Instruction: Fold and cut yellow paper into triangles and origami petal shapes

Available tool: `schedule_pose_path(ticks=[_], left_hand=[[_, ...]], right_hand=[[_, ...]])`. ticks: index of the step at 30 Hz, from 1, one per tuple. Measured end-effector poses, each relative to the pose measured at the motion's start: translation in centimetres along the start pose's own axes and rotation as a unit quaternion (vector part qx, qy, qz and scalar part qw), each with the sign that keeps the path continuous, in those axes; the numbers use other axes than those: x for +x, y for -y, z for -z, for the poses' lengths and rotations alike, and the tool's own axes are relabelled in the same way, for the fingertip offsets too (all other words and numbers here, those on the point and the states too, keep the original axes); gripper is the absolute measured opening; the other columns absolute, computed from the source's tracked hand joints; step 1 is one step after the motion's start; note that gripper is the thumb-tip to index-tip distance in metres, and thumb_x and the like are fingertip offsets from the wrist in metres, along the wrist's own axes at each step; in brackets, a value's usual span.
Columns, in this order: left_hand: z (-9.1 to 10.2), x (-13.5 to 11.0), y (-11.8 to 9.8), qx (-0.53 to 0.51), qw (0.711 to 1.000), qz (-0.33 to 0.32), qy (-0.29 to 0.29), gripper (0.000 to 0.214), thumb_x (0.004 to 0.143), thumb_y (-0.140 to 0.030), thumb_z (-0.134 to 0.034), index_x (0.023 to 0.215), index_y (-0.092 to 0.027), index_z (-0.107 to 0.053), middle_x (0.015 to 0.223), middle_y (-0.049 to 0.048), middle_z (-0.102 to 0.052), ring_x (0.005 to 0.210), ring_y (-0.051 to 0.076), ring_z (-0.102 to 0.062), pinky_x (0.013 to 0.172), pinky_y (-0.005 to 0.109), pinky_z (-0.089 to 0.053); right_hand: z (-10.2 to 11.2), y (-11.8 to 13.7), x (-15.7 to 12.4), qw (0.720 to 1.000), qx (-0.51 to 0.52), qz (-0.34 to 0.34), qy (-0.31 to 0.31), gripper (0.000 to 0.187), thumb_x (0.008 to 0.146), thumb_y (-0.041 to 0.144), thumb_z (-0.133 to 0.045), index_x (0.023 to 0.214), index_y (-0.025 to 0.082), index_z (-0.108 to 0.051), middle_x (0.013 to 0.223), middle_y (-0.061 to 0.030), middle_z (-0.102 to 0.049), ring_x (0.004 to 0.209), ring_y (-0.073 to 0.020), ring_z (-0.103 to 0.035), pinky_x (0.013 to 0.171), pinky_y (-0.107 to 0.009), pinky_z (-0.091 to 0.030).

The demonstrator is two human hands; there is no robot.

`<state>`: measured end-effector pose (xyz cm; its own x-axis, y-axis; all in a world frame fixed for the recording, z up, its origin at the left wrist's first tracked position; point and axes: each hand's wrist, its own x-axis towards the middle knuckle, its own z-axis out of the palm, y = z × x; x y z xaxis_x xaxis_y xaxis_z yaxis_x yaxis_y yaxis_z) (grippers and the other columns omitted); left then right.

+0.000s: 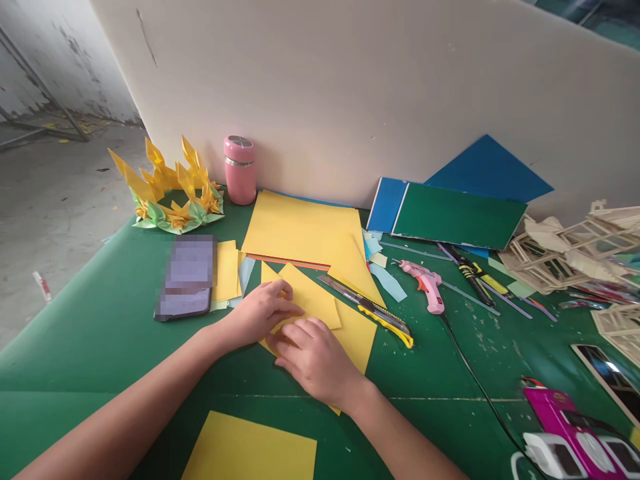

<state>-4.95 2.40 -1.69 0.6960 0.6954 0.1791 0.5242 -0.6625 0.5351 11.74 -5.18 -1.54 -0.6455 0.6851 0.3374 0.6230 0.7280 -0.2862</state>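
Note:
Both of my hands meet over a piece of yellow paper (315, 299) near the middle of the table. My left hand (263, 310) bends its fingers down onto the paper's left side. From the lower right, my right hand (316, 353) presses curled fingers at the near edge; its fingertips are partly hidden. Beneath lies a larger yellow sheet (359, 337). A yellow-handled utility knife (370, 308), blade out, rests across that sheet just right of my hands. Another yellow sheet (255, 448) lies close to me at the bottom.
Behind are a yellow paper stack (305, 227), a pink flask (241, 172) and an orange paper crown (177, 193). A phone (185, 280) lies left. To the right are a pink glue gun (425, 283) with its cord, pliers (475, 277), a green board (455, 217) and a power strip (583, 437).

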Motion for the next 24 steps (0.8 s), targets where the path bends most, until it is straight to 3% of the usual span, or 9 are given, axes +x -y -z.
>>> schedule_pose_path(ticks=[10,17,24], left_hand=[[0.0,0.0,-0.2,-0.007,1.000,0.008,0.001,0.030,0.089,-0.015,-0.047,0.092,-0.024,-0.076,0.093,0.0049,-0.055,0.082,0.016,-0.056,0.074,0.026,-0.047],[-0.1,-0.1,0.0,0.004,1.000,0.002,0.005,0.029,0.091,-0.016,-0.047,0.096,-0.026,-0.074,0.095,0.0048,-0.055,0.084,0.016,-0.057,0.080,0.028,-0.047],[0.2,0.0,-0.1,0.005,1.000,-0.001,0.018,0.026,0.091,-0.020,-0.049,0.099,-0.025,-0.073,0.098,0.0059,-0.056,0.085,0.018,-0.058,0.081,0.030,-0.048]], right_hand=[[-0.1,0.1,0.4,0.999,0.044,-0.028,-0.005,0.026,0.095,0.026,-0.045,0.110,0.019,-0.064,0.100,-0.0071,-0.065,0.092,-0.0217,-0.053,0.077,-0.035,-0.044],[1.9,-1.5,-3.3,0.991,-0.019,-0.114,-0.069,0.029,0.094,0.018,-0.040,0.100,0.016,-0.068,0.088,-0.0084,-0.064,0.084,-0.0213,-0.054,0.075,-0.036,-0.044],[3.4,-3.0,-6.5,0.976,-0.083,-0.181,-0.091,0.029,0.093,0.018,-0.042,0.095,0.017,-0.070,0.087,-0.0080,-0.064,0.083,-0.0217,-0.056,0.071,-0.036,-0.045]])
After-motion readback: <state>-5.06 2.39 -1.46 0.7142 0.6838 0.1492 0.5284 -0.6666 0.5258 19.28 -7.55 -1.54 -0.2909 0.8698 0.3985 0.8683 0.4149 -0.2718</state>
